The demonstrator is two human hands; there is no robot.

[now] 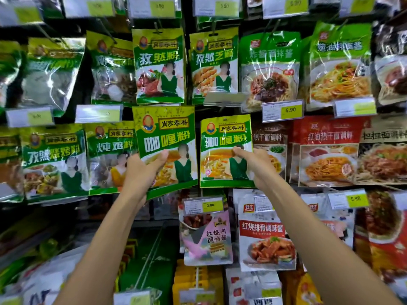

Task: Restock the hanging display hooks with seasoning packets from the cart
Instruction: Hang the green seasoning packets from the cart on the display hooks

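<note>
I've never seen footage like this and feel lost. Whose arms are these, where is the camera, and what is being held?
There is no machine: these are a person's two bare arms, filmed by one wide-angle camera worn on the head, facing a shop rack. The left hand grips a tilted curry packet, held in front of the rack; whether it sits on a hook cannot be seen. The right hand pinches a hanging curry packet beside it. Other seasoning packets and yellow price tags hang all around.
</note>
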